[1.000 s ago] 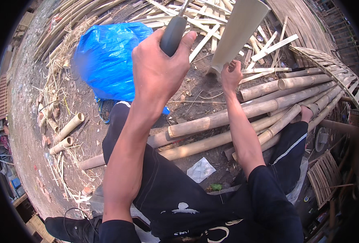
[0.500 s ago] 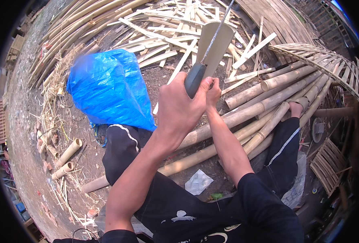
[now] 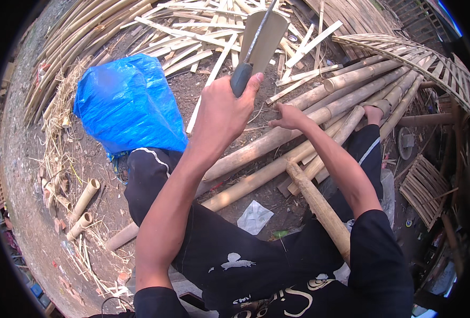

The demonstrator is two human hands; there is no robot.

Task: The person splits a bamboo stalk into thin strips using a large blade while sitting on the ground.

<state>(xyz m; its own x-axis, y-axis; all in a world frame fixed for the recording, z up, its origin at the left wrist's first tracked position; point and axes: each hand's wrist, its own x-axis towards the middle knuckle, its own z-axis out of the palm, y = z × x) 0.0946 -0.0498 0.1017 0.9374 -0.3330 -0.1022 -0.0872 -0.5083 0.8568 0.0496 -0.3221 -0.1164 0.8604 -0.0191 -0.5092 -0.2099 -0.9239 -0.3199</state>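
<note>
My left hand (image 3: 222, 108) is wrapped round the dark handle of a long-bladed knife (image 3: 241, 79), held up in front of me. The blade runs along a wide, curved piece of split bamboo (image 3: 269, 40); it looks lodged in it, though I cannot tell how deep. My right hand (image 3: 294, 117) hovers lower and to the right, its fingers apart and nothing in them, above the bamboo poles (image 3: 277, 140). Under my right forearm a thick wooden stick (image 3: 322, 206) leans across my right thigh.
A blue tarp (image 3: 126, 100) lies by my left knee. Pale split strips (image 3: 192, 40) are heaped ahead. Short bamboo pieces (image 3: 84, 201) rest at the left. A woven bamboo frame (image 3: 447, 69) stands at the far right. A white scrap (image 3: 254, 216) lies between my legs.
My right hand has let go of the split bamboo and moved down and right. The knife and bamboo stay up in my left hand. The wooden stick has come into view.
</note>
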